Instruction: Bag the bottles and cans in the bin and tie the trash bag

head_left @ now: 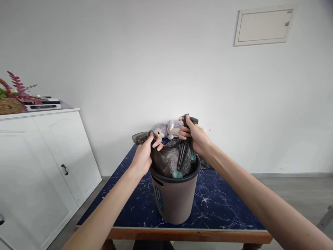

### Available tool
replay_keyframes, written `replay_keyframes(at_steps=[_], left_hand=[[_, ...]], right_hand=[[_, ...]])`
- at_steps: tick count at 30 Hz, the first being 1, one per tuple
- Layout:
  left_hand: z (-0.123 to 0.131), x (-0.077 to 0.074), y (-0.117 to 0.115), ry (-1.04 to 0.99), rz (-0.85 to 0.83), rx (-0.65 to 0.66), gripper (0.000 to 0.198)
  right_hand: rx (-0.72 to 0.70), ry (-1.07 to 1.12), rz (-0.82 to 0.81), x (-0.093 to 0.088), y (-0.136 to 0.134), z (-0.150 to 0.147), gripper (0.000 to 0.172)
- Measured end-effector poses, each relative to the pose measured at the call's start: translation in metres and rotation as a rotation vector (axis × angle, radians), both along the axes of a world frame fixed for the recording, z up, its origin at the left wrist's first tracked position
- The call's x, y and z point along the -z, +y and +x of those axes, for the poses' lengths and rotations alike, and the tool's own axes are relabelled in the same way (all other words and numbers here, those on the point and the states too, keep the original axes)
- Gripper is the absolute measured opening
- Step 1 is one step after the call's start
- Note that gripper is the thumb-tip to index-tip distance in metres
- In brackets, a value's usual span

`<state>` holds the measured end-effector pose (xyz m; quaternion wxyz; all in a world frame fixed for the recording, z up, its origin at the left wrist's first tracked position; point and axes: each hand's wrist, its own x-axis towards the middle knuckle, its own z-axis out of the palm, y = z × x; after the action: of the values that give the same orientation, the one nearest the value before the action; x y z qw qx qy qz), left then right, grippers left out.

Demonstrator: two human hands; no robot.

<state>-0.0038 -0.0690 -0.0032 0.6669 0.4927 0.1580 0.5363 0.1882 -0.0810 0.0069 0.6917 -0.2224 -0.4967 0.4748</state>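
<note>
A thin black garbage bag (166,159) bulges up out of the brown-grey trash can (177,201), whose rim is dark. Some green shapes show through the film near the rim. My left hand (146,151) is closed around one gathered corner of the bag, above the left of the rim. Higher and to the right, my right hand (194,133) grips another bunched corner. Between the two hands the plastic is stretched taut in folds. The lower part of the bag is hidden inside the can, which stands upright.
The can stands on a table with a blue marble-patterned top (221,198) and a wooden edge. Behind it lie a grey plush toy (162,129) and more black plastic (204,162). A white cabinet (47,156) is at left, bearing a wicker basket (10,106).
</note>
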Motion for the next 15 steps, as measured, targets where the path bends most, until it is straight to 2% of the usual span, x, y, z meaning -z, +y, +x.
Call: replay_keyframes(at_steps=[5,8,12,15], left_hand=[[0.0,-0.004,0.004,-0.042,-0.073,0.045,0.029],[0.002,-0.005,0.0,-0.014,-0.014,0.032,0.026],[0.005,-0.004,-0.005,0.169,0.207,-0.119,0.025],[0.011,-0.004,-0.002,0.335,0.31,-0.241,0.022]], right_hand=[[0.041,-0.144,-0.03,0.0,-0.001,-0.002,0.054],[0.077,-0.28,-0.051,0.004,-0.005,-0.006,0.053],[0.151,-0.471,-0.06,0.006,-0.006,-0.011,0.045],[0.198,-0.553,-0.04,0.003,-0.004,-0.013,0.046]])
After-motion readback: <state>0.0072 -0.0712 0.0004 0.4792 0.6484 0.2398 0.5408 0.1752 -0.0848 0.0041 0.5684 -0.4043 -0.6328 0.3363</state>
